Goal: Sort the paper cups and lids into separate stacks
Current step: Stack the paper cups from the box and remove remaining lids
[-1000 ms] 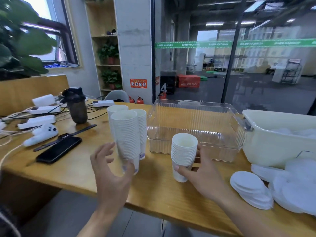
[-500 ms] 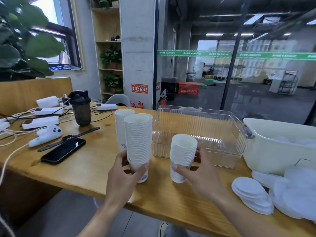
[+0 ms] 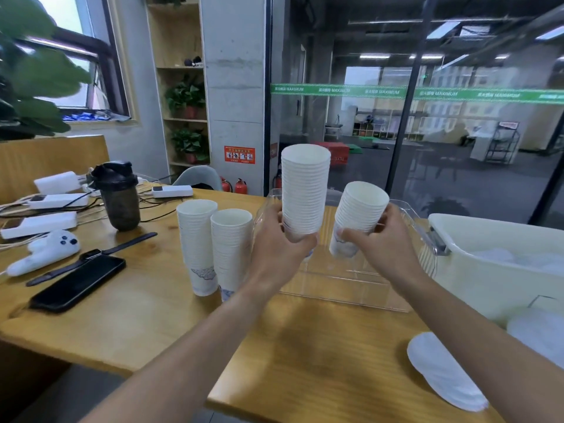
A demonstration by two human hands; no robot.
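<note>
My left hand (image 3: 276, 248) grips the base of a tall stack of white paper cups (image 3: 305, 190), held upright in the air above the clear plastic tray (image 3: 345, 285). My right hand (image 3: 384, 245) holds a shorter stack of cups (image 3: 360, 215), tilted slightly right, just beside the tall one. Two more cup stacks (image 3: 197, 248) (image 3: 232, 248) stand side by side on the wooden table (image 3: 146, 312), left of my hands. White lids (image 3: 442, 374) lie spread at the table's right front edge.
A cream plastic bin (image 3: 476, 270) holding more lids stands right of the tray. A black phone (image 3: 79, 282), a watch strap, a white controller (image 3: 45, 251), power strips with cables and a dark shaker bottle (image 3: 117, 196) crowd the left side.
My left hand has lifted the tall stack off the table and carried it right over the tray. My right hand has raised its shorter stack beside it.
</note>
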